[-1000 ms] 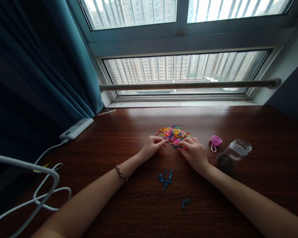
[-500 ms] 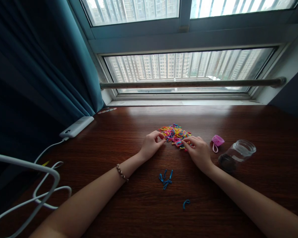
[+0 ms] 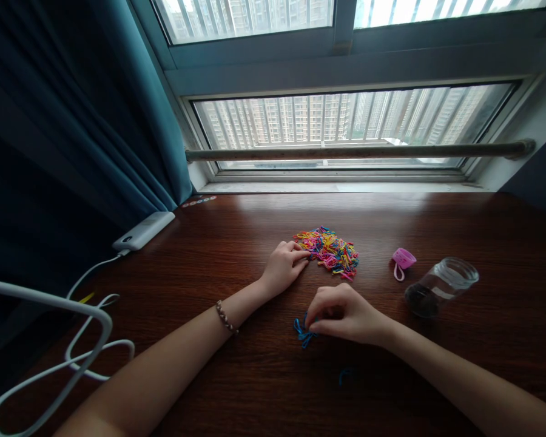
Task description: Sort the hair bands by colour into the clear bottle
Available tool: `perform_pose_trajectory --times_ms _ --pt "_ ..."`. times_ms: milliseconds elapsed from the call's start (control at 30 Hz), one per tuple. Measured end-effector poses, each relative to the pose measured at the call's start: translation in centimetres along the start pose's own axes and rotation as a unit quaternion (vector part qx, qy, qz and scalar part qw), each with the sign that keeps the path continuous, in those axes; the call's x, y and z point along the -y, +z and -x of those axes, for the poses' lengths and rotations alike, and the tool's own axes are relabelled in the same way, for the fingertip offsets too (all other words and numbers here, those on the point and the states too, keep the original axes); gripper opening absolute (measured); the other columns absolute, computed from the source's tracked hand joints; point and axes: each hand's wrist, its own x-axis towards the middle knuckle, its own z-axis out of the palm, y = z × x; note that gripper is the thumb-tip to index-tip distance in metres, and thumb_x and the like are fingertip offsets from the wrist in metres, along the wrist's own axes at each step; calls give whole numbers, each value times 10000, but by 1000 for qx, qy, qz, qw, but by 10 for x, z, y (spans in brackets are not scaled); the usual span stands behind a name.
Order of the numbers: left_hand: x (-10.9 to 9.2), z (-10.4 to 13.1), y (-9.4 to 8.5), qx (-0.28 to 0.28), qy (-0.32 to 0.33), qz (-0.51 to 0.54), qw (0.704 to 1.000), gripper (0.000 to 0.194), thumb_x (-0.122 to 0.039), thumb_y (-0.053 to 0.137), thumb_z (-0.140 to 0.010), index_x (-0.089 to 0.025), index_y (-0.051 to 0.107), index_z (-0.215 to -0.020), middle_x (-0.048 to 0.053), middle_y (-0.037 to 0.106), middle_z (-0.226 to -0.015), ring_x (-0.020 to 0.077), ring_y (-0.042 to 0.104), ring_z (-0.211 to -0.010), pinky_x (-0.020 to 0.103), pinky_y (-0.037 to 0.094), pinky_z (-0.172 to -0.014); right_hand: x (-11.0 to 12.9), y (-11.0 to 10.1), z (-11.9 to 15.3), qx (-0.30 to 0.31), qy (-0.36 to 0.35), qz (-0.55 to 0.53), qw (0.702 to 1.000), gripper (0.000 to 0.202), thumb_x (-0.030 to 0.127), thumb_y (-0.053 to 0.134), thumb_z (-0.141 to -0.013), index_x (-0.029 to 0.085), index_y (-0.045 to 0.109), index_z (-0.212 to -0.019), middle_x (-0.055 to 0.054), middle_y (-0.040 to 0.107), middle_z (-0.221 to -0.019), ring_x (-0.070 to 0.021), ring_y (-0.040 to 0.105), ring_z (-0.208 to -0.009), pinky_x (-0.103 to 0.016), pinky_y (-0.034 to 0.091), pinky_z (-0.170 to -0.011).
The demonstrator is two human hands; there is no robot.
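Bands [image 3: 331, 250] on tabletop [image 3: 236, 233] beside window [image 3: 277, 118]

Blue curtain [image 3: 95, 109], white device [image 3: 144, 231] with white cable [image 3: 91, 264] attached, rail [image 3: 359, 152] across a window [image 3: 255, 79]

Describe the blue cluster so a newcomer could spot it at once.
Below the window is a brown table. On it, by the right hand, lies the blue cluster. Unlike the mixed-colour pile beyond, it is all blue; unlike the lone blue piece nearer the camera, it has several loops.
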Motion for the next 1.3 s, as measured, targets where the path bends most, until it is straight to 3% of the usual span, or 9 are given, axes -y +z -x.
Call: perform_pose_trajectory --times_ms 100,267,400,633,800,967,1167,1300 --pt "-2 0 0 2 11 -23 1000 229 -235 519 -800 -254 651 -986 52 571 -897 191 475 -853 326 415 -765 2 6 1 30 -3 -12 999 199 333 606 -729 172 671 -826 -19 653 -727 -100 527 -613 -204 397 -557" --pt "-1 0 -1 -5 5 2 1000 144 -234 553 -776 -226 675 -853 48 572 -873 191 478 -847 327 411 -769 -8 7 1 -74 36 16 997 241 355 541 -771 152 669 -747 1 597 -578 -78 445 -487 -195 346 -462" --pt "-1 -1 -2 -7 -21 37 999 79 -251 595 -743 -211 661 -760 32 577 -832 187 489 -840 324 410 -767 -14 5 0 -153 64 -6 986 287 340 497 -800 152 640 -638 -14 621 -582 -92 491 -491 -200 365 -468" --pt "-5 -1 -4 13 33 14 999 207 -239 520 -807 -246 637 -977 30 607 -933 189 472 -869 329 401 -797 -20 -4 -3 -326 120 -28 937 280 359 515 -787 161 614 -614 -2 597 -535 -113 520 -505 -215 394 -519" --pt "-4 0 -2 22 49 9 999 221 -214 472 -834 -223 653 -961 41 621 -918 186 470 -854 320 416 -777 -36 -17 -3 -438 168 -6 883 337 414 484 -793 155 595 -608 -10 590 -540 -121 508 -503 -229 384 -519" --pt "-1 1 0 10 44 13 999 171 -206 527 -800 -199 670 -894 53 632 -880 190 486 -853 318 428 -776 -52 -28 -2 -437 187 87 876 312 427 463 -795 161 623 -759 -30 630 -642 -133 514 -513 -243 373 -514" --pt "-3 0 -1 12 20 26 999 99 -200 559 -775 -185 654 -751 37 630 -774 178 509 -808 299 423 -741 -50 -26 -2 -390 198 279 855 185 299 525 -729 230 632 -863 -23 630 -761 -166 541 -645 -270 373 -601" --pt "-5 0 -3 8 -19 45 999 49 -174 564 -760 -174 606 -784 20 591 -748 155 517 -751 264 426 -683 -49 -23 -2 -369 199 305 855 216 232 494 -724 252 622 -896 -13 622 -786 -167 545 -687 -274 373 -637"
